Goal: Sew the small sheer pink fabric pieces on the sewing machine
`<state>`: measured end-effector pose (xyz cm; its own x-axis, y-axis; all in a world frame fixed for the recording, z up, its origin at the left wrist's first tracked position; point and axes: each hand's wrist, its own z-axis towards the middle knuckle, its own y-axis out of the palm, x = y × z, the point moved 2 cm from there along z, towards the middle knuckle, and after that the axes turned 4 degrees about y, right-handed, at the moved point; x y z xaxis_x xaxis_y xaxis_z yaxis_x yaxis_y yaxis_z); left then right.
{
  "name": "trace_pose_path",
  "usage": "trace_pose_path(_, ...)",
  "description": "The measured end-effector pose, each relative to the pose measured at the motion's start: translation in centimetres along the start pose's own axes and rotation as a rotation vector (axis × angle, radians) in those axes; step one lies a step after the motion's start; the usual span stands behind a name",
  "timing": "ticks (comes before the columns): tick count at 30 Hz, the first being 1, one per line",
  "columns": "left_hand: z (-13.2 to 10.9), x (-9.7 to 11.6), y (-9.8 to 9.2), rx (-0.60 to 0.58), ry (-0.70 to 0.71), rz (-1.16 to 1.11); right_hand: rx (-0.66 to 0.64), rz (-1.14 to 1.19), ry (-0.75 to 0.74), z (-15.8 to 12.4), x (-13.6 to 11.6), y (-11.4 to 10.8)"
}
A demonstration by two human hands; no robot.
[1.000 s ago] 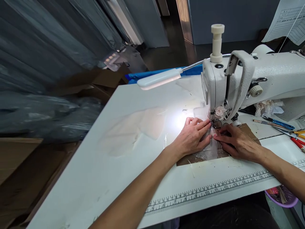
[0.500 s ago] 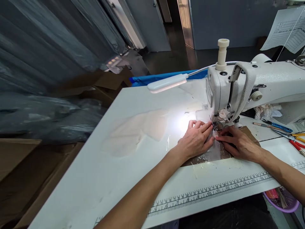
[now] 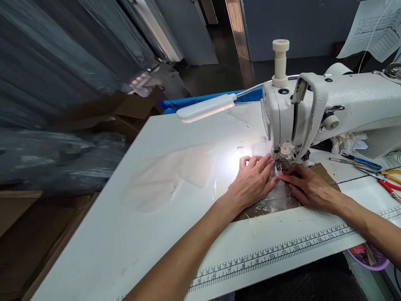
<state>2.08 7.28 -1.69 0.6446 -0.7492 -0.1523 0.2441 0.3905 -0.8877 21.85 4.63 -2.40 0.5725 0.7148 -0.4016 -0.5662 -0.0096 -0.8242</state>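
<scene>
My left hand [image 3: 252, 182] lies on a strip of sheer white fabric [image 3: 278, 198], fingers stretched toward the presser foot [image 3: 282, 164] of a white sewing machine [image 3: 280, 113]. On the other side, my right hand [image 3: 310, 188] has its fingers bent in at the fabric's edge, pinching it just in front of the foot. My left thumb and right index fingertip nearly meet there. Under the fabric is a brown sheet [image 3: 263, 210] on the white table [image 3: 150, 246]. The needle point is hard to make out.
A lit lamp [image 3: 206, 108] hangs over the table. Pale sheer pieces [image 3: 169, 175] lie at left. Scissors [image 3: 371, 172], a blue-handled tool [image 3: 363, 160] and red-handled snips [image 3: 388, 190] are at right. A printed ruler [image 3: 275, 259] runs along the front; a purple basket [image 3: 372, 265] sits below.
The whole view has shifted slightly, so table and machine appear a little further left. Both hands remain at the presser foot, and the fabric has moved only slightly, if at all.
</scene>
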Motion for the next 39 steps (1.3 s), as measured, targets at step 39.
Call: trace_pose_path(39,-2.3,0.9,-2.0,0.063,0.045,-0.610,-0.048,0.039,0.150,0.0,-0.1,-0.6)
